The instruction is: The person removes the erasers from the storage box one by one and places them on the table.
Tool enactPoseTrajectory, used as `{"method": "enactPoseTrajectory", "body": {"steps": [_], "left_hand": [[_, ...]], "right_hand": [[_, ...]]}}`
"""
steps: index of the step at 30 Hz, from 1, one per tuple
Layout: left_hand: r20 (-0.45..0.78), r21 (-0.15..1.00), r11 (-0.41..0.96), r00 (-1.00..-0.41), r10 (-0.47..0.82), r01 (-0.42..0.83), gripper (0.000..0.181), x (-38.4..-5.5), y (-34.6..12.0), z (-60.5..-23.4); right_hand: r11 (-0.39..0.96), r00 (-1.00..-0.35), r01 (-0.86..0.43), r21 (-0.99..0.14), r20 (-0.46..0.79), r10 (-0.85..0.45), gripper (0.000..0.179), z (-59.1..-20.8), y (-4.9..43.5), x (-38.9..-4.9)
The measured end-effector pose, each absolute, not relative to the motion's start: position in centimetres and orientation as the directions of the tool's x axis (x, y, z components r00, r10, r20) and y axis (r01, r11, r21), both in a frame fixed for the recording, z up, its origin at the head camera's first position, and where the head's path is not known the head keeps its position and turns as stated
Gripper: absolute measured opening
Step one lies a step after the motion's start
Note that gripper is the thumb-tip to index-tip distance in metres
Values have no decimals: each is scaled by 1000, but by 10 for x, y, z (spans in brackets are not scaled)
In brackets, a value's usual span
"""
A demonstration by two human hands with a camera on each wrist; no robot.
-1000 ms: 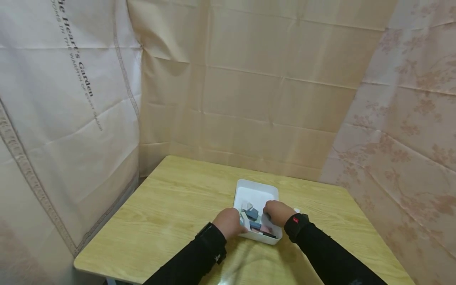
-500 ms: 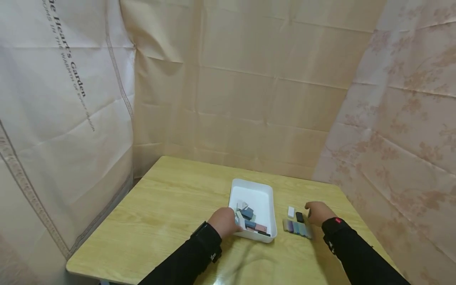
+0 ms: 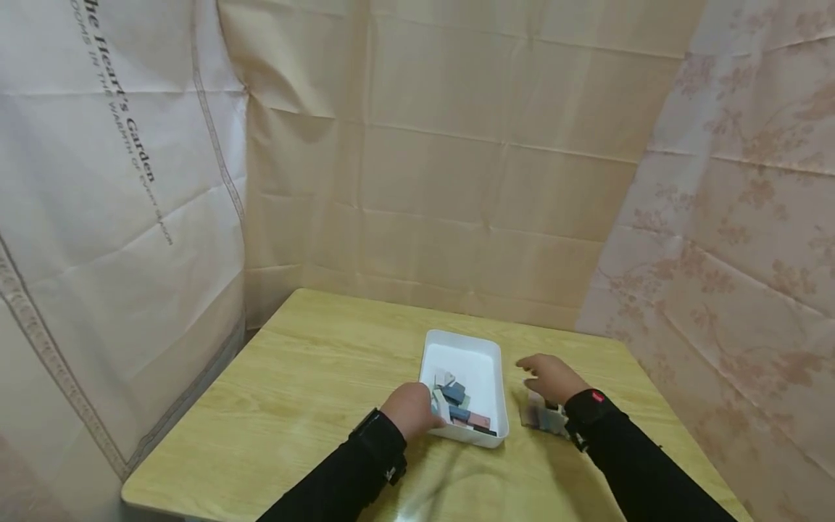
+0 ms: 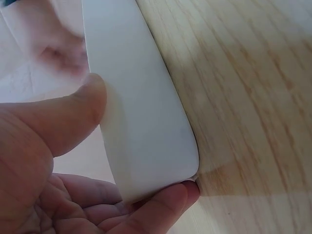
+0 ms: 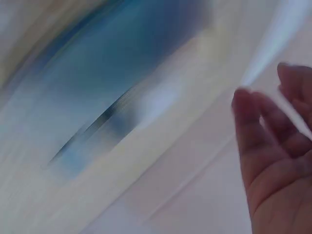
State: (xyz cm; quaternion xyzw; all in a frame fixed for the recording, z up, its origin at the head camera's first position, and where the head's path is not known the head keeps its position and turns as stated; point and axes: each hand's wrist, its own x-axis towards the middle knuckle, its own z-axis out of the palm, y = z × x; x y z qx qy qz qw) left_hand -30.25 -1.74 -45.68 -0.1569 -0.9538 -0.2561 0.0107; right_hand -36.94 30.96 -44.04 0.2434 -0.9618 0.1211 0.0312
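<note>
My left hand (image 3: 412,410) grips the near left corner of a white plastic tray (image 3: 479,348). In the left wrist view, the thumb of that left hand (image 4: 73,114) lies on the rim of the tray (image 4: 141,112) and fingers curl under its corner. Several small blocks (image 3: 457,395) in blue, grey, white and pink lie heaped in the tray's near half. To the right of the tray, my right hand (image 3: 554,378) hovers with fingers extended and nothing in them. It partly covers a row of flat coloured pieces (image 3: 544,419) on the table. The right wrist view is blurred around the right hand (image 5: 273,141).
The wooden table (image 3: 326,362) has its back edge close to a beige hanging cloth (image 3: 424,181). A white printed cloth (image 3: 130,290) hangs at the left, and a flowered one (image 3: 730,254) at the right.
My right hand has come out of the tray, gone right over the row of pieces, then swung part of the way back left with its fingers extended. The left hand stays on the tray.
</note>
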Motion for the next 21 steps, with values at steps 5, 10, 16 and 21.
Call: {"method": "enactPoseTrajectory", "body": {"steps": [5,10,16,21], "left_hand": [[141,461,815,-935,324,352,49,-302,-17,-455],[160,454,803,-922,353,387,47,-300,-16,-457],[179,431,814,-921,346,389,41,-301,-15,-460],[186,439,818,-929,321,371,42,-304,-14,-460]], "right_hand": [[701,-740,-671,-243,152,-655,32,-442,221,-371],[743,-747,-664,-85,135,-651,20,-468,183,-374],[755,-751,-651,-80,210,-626,24,-470,187,-374],[853,-863,-474,-220,307,-401,25,-437,242,-372]]}}
